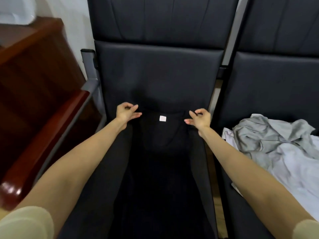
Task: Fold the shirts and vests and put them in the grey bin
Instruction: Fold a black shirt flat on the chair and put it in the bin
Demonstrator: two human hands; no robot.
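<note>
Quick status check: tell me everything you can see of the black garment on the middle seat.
The black garment lies spread flat on the dark seat, neckline away from the camera, a small white label showing inside the collar. The fabric looks soft, matte and unfolded; its lower part runs toward the camera, blending into shadow. The left hand and right hand sit at its two shoulders, fingertips seemingly pinching the cloth, though the grip is hard to confirm.
</note>
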